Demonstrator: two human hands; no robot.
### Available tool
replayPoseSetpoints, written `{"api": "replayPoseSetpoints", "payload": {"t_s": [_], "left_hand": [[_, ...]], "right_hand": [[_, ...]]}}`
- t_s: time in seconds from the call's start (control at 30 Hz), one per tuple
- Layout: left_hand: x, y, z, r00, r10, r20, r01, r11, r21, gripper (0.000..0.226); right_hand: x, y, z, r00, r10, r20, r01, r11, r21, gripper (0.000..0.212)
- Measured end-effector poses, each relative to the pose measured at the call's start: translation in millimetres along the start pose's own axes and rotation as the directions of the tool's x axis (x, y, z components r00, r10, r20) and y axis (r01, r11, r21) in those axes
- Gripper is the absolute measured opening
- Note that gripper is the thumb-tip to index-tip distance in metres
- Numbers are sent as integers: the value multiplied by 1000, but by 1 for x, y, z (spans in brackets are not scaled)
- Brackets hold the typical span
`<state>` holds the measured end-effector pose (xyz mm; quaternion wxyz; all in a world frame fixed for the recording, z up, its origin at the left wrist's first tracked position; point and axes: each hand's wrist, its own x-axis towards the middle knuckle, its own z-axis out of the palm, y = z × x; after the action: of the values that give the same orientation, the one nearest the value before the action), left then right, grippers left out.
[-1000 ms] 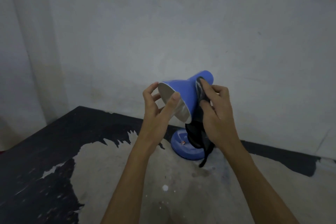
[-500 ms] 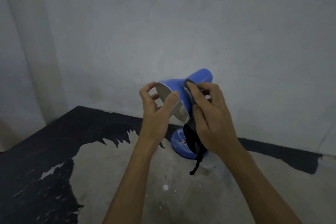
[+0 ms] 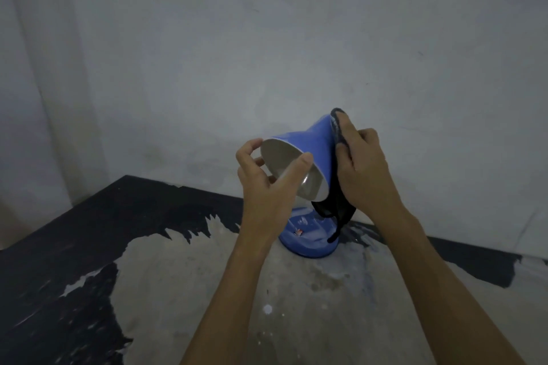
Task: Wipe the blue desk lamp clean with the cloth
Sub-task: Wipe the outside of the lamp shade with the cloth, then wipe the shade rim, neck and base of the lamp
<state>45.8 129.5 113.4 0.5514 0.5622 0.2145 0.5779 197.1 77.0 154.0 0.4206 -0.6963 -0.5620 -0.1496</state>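
The lamp (image 3: 308, 154) stands near the back edge of the table (image 3: 74, 246), w/ its shade tilted open-end left. Left of the shade, its rim is pinched by the left hand (image 3: 267, 187), thumb in front, fingers curled behind. On the shade's right, the cloth (image 3: 336, 127) is pressed to the narrow end by the right hand (image 3: 364, 169), fingers clamped on it; the rest hangs over the base (image 3: 308, 237). Rim should be kept steady, strokes run neck-to-rim. The dangling tail could snag approx. at the base.
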Motion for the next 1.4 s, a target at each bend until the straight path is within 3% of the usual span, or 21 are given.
{"api": "replayPoseSetpoints", "payload": {"t_s": [0.2, 0.33, 0.43, 0.57, 0.67, 0.77, 0.8, 0.87, 0.9, 1.0, 1.1, 1.4], "left_hand": [[-2, 4, -3, 998, 1, 62, -4, 999, 54, 61], [4, 2, -14, 994, -105, 30, 104, 994, 39, 37], [7, 1, -21, 982, -185, -47, 183, 982, -39, 42], [8, -16, -27, 961, -262, -86, 259, 965, -43, 38], [8, -51, -32, 961, -270, -59, 276, 952, 136, 20], [2, -87, -33, 955, -297, -2, 285, 916, 281, 9], [0, -98, -33, 951, -310, 12, 290, 902, 320, 7], [-3, -112, -31, 948, -315, 42, 278, 886, 370, 11], [-3, -118, -29, 950, -307, 57, 262, 882, 391, 17], [-5, -127, -22, 944, -303, 132, 217, 870, 442, 25], [-9, -128, -18, 920, -344, 186, 228, 859, 459, 23], [-12, -130, -11, 915, -350, 200, 241, 872, 425, 43]], "right_hand": [[-20, 12, -15, 972, 225, -64, -203, 949, 242, 43], [-46, 30, -13, 930, 368, 4, -339, 852, 399, 30], [-65, 40, -8, 879, 472, 71, -449, 769, 454, 35], [-79, 52, -1, 761, 632, 146, -592, 585, 554, 38], [-81, 71, 9, 666, 712, 223, -716, 527, 457, 38], [-73, 88, 21, 452, 772, 446, -874, 283, 396, 47], [-77, 90, 22, 432, 755, 492, -894, 288, 344, 47], [-87, 85, 28, 445, 698, 561, -895, 328, 302, 33], [-91, 86, 32, 458, 727, 512, -887, 339, 313, 28], [-107, 89, 38, 466, 722, 511, -885, 387, 261, 32], [-106, 80, 38, 492, 674, 551, -863, 460, 207, 22], [-108, 70, 35, 474, 667, 574, -875, 427, 226, 21]]}}
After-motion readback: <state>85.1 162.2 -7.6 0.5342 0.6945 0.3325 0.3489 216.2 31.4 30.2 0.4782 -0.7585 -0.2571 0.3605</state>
